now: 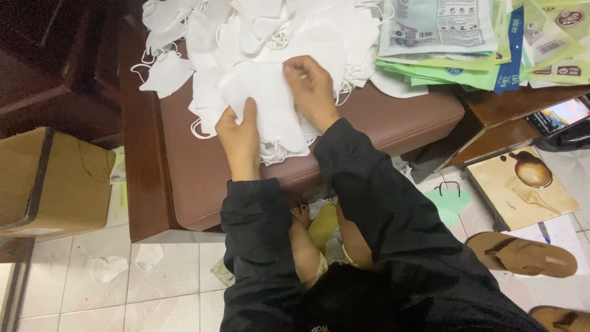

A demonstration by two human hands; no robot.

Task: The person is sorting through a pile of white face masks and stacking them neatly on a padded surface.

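A small stack of white face masks [270, 104] rests on the brown padded bench [196, 166]. My left hand [239, 138] grips the stack from below, with the thumb on top. My right hand [313, 89] pinches the stack's upper right edge. Both arms wear black sleeves. Behind the stack a large loose pile of white masks [246, 31] with ear loops spreads across the far part of the bench.
Green and clear plastic packaging bags [467, 43] lie at the far right. A cardboard box [52, 181] stands on the left. On the tiled floor lie a brown sandal [522, 253], a green mask [448, 203], a printed card [522, 184], a pen [544, 232] and scraps.
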